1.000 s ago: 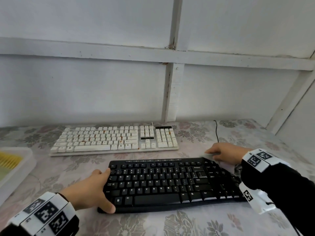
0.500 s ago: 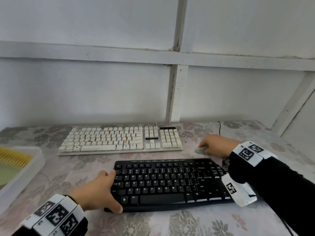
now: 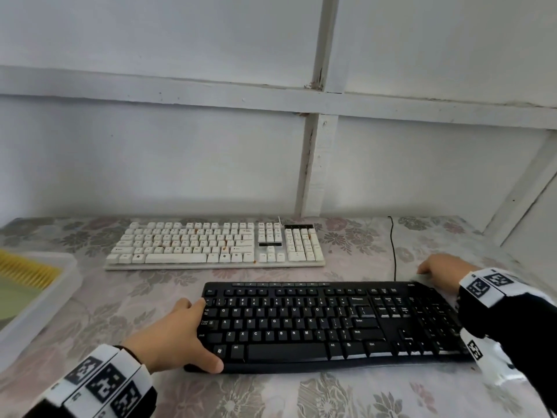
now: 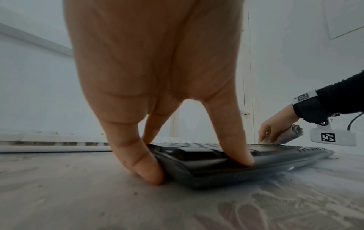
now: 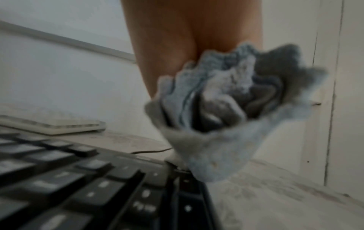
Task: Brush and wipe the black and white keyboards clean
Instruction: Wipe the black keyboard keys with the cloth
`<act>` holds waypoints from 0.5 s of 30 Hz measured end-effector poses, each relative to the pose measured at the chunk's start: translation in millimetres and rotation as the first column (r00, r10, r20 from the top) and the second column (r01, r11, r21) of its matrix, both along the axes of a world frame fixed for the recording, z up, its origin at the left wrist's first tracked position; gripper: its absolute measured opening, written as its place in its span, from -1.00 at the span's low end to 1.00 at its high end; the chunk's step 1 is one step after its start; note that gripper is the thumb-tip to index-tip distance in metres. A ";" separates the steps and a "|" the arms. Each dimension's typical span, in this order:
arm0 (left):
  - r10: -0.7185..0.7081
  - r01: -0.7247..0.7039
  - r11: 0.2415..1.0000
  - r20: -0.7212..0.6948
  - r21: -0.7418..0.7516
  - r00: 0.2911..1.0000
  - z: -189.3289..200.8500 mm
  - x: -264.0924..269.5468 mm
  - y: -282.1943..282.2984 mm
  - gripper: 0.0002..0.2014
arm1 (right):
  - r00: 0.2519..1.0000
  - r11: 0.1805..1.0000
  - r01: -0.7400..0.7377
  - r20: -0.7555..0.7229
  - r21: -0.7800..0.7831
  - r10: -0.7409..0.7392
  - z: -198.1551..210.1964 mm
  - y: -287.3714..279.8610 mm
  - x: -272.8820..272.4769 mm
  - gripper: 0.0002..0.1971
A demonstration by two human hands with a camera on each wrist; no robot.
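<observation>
Black keyboard (image 3: pixel 328 324): key legends legible, QWERTY letters, "Caps Lock", "Enter", "Shift", "Alt". "Pg Up" in right wrist view. White keyboard (image 3: pixel 215 245): legends unreadable.

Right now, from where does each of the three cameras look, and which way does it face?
Head: above, looking forward and down at the black keyboard, white keyboard, left hand and right hand.
Left wrist: low at the tablecloth, facing along the left hand gripping the black keyboard's end.
Right wrist: low, facing along the right hand bunching a grey cloth at the far right corner.
Shared: all three show the black keyboard.
</observation>
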State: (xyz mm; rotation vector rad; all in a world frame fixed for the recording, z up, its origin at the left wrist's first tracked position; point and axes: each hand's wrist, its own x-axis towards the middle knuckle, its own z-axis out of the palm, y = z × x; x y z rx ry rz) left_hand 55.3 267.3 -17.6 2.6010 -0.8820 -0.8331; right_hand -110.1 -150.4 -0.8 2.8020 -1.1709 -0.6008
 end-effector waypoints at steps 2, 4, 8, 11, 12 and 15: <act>0.006 -0.006 1.000 -0.001 -0.002 1.000 -0.9 0.1 1.0 -0.11 | 0.998 0.999 0.017 -0.060 -0.043 -0.020 9.1 2.2 2.7 -0.77; 0.014 -0.014 1.000 -0.007 -0.015 1.000 -2.5 1.6 1.3 -0.09 | 1.000 0.998 -0.012 -0.005 -0.063 0.011 22.0 18.4 10.6 -0.83; 0.018 -0.019 0.997 -0.009 -0.078 1.000 -5.9 3.5 3.1 -0.13 | 0.942 0.954 -0.256 0.260 0.156 0.211 29.7 86.4 51.1 -0.62; -0.002 0.000 0.989 -0.014 -0.151 1.000 -7.1 2.8 4.3 -0.12 | 0.865 0.845 -0.463 0.344 0.266 0.365 23.7 157.0 92.2 -0.60; -0.011 0.007 0.986 -0.020 -0.169 1.000 -6.5 2.2 4.5 -0.11 | 0.839 0.811 -0.514 0.357 0.278 0.410 21.6 180.1 106.2 -0.61; -0.028 0.020 0.980 -0.035 -0.196 0.999 -5.8 3.2 4.6 -0.07 | 0.754 0.734 -0.632 0.417 0.250 0.507 16.9 238.0 140.3 -0.74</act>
